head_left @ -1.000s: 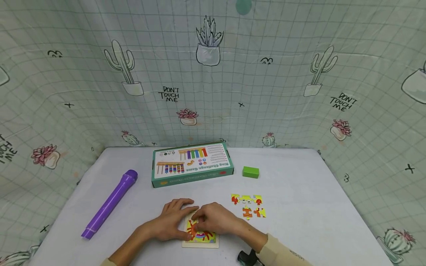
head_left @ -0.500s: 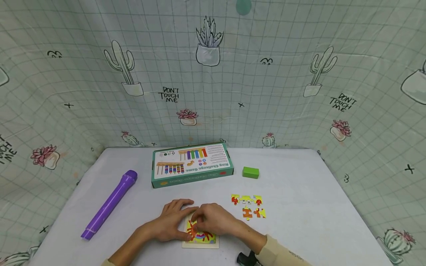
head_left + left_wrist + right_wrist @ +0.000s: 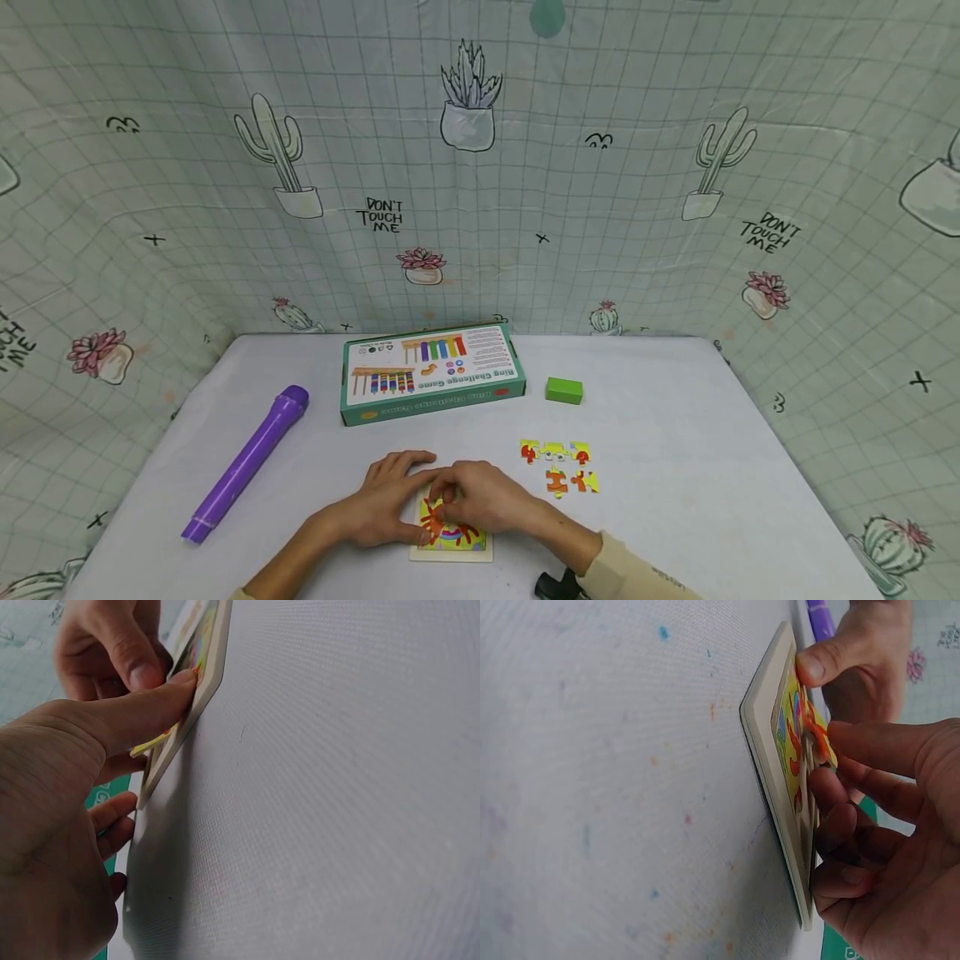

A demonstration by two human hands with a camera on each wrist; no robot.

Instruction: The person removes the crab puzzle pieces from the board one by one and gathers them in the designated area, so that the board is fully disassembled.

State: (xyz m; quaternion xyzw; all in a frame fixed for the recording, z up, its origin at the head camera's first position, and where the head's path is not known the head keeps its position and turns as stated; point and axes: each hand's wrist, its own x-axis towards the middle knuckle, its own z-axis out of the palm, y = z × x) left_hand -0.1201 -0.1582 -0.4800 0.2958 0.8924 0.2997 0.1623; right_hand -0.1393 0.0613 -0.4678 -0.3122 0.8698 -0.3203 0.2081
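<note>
In the head view, the puzzle board point(image 3: 453, 557) lies well short of the table point(image 3: 675, 467)'s far edge. The left wrist view shows the left hand point(image 3: 60, 799) pressing it by thumb, grip unclosed; in the right wrist view, the right hand point(image 3: 911, 840)'s grip pinches an orange-and-yellow piece point(image 3: 819, 733).

Our right sleeve point(image 3: 626, 571) is pale beige, printed with small dark lettering point(image 3: 669, 577); our left sleeve point(image 3: 242, 594) shows a matching edge.
</note>
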